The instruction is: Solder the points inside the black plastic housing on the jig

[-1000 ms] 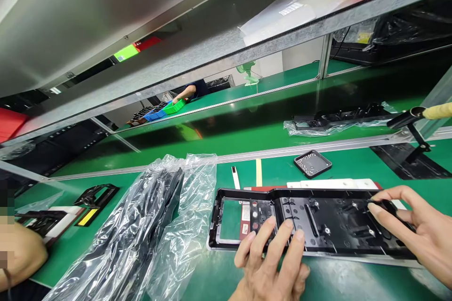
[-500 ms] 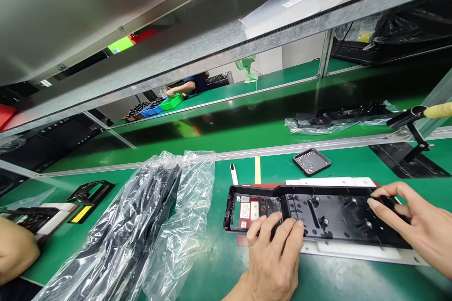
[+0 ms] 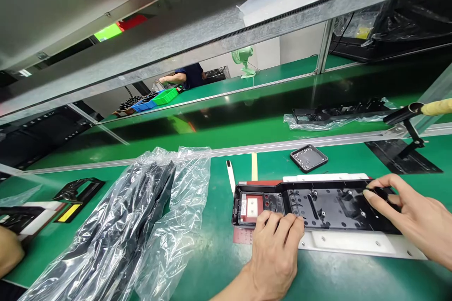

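Observation:
A long black plastic housing (image 3: 332, 207) lies open side up over a white and dark red fixture (image 3: 349, 241). My left hand (image 3: 275, 249) curls its fingers over the housing's near edge, left of the middle; its thumb is hidden. At the right end, my right hand (image 3: 406, 211) grips the housing with thumb and forefinger. Through the opening at the housing's left end, red and white parts of the fixture show. Beyond the housing sits a small black tray (image 3: 309, 157) of tiny metal parts, probably screws.
Plastic-wrapped black parts (image 3: 116, 216) lie to the left. A black frame with a yellow strip (image 3: 70, 211) is further left, near another person's arm (image 3: 10, 251). A metal shelf (image 3: 197, 56) crosses overhead. A yellow-handled tool in a black holder (image 3: 411, 115) stands at right.
The housing's left end has shifted slightly right and sits lower over the fixture, both hands still on it. The whole view has also shifted a little.

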Demonstrator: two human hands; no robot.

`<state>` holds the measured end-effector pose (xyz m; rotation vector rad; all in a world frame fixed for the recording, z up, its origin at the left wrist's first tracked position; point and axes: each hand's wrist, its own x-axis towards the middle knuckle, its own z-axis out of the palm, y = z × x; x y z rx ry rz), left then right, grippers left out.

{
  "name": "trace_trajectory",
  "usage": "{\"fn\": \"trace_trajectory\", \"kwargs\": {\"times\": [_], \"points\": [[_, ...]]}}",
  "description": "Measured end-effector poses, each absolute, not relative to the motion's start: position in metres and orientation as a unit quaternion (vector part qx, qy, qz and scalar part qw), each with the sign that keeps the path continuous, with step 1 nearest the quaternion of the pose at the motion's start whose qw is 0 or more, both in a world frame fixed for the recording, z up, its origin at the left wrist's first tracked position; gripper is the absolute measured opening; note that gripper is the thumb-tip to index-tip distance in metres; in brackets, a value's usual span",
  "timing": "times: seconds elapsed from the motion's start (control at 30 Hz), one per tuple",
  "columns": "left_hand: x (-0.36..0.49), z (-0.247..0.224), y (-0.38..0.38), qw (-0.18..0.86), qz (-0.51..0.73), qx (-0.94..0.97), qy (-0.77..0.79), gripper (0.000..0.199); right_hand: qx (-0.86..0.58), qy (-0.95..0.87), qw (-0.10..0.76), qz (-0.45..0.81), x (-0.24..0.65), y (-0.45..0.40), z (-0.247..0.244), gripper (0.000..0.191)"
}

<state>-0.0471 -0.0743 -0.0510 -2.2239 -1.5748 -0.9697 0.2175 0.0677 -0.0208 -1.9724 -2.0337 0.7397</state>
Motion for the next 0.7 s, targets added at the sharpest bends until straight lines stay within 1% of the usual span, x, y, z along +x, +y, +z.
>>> {"fn": "trace_trajectory", "kwargs": {"times": [0.33,0.7], "points": [[-0.047,-0.045,-0.075,0.158,-0.335,-0.753,-0.544,0.026,-0.666,-0.692,0.119,0.253,0.21,0.064,-0.021,0.058],[-0.049,-0.05,-0.077,0.13,-0.333,-0.76,-0.543,0.028,-0.668,-0.696,0.11,0.24,0.203,0.058,-0.012,0.061]]}}
